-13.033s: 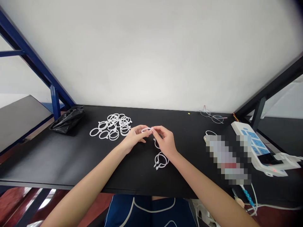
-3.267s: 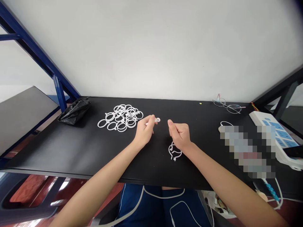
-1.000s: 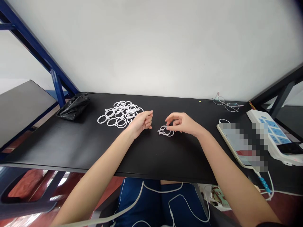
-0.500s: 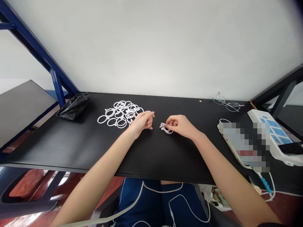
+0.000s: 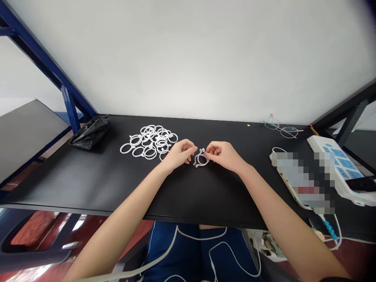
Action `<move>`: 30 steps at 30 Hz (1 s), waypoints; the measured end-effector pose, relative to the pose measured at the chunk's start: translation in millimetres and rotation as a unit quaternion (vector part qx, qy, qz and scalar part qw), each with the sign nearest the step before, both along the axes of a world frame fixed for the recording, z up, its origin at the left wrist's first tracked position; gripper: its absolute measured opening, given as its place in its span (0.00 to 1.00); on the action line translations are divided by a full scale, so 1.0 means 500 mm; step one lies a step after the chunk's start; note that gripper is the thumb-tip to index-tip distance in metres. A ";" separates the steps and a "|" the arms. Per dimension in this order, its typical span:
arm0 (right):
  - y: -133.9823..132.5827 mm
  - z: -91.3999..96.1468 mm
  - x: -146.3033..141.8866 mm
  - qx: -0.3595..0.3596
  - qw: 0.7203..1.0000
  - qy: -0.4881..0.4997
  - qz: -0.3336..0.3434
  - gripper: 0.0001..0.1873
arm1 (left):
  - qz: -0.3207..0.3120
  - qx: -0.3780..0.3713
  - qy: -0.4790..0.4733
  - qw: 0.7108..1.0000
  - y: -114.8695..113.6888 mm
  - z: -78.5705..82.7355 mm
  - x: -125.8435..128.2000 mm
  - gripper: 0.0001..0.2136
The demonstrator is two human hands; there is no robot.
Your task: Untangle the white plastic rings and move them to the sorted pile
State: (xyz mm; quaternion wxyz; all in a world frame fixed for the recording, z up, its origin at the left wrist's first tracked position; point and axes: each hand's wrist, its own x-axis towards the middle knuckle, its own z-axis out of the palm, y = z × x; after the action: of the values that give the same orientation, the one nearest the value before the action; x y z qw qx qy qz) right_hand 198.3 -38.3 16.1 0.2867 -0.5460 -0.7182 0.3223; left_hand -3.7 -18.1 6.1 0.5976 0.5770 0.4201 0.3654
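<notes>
Two or so white plastic curtain rings (image 5: 202,159) with small eyelets overlap just above the black tabletop, between my hands. My right hand (image 5: 221,153) pinches them at their upper right edge with thumb and forefinger. Close on their left side is my left hand (image 5: 182,152), its fingers curled and the thumb tip against the forefinger. Whether anything sits in that pinch is too small to see. Behind and left of my left hand lies a loose pile of similar white curtain rings (image 5: 150,150), part of it hidden by the hand.
A crumpled black plastic bag (image 5: 91,133) lies at the back left of the black table (image 5: 96,176). Eyeglasses (image 5: 289,132) rest at the back right. Nearer on the right are a phone (image 5: 289,184) with a cable and a white power strip (image 5: 337,164).
My right hand has turned the held curtain rings leftward, so they show more fully between the hands. My left hand has rotated and moved slightly right, its thumb now toward the rings.
</notes>
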 end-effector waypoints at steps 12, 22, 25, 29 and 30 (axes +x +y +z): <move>-0.002 -0.003 -0.001 -0.028 0.999 0.033 -0.009 0.14 | -0.042 0.077 0.059 0.994 0.002 -0.011 -0.008 0.10; -0.001 0.007 -0.008 -0.087 0.983 0.159 -0.018 0.17 | -0.040 0.086 0.072 0.993 0.002 -0.016 -0.006 0.08; 0.001 0.011 -0.009 -0.098 0.972 0.212 -0.032 0.19 | -0.053 0.089 0.088 0.991 0.002 -0.015 -0.007 0.09; 0.005 0.012 -0.007 -0.092 0.962 0.249 -0.062 0.19 | -0.059 0.085 0.098 0.990 0.002 -0.017 -0.007 0.10; 0.005 0.012 -0.007 -0.092 0.960 0.256 -0.064 0.19 | -0.055 0.085 0.097 0.990 0.002 -0.018 -0.006 0.12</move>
State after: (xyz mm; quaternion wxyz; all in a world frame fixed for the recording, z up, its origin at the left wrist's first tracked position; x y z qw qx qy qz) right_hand 194.7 -35.8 22.1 0.4296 -0.5139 -0.5513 0.4974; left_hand -6.8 -17.1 -2.7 0.5217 0.6806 0.4115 0.3086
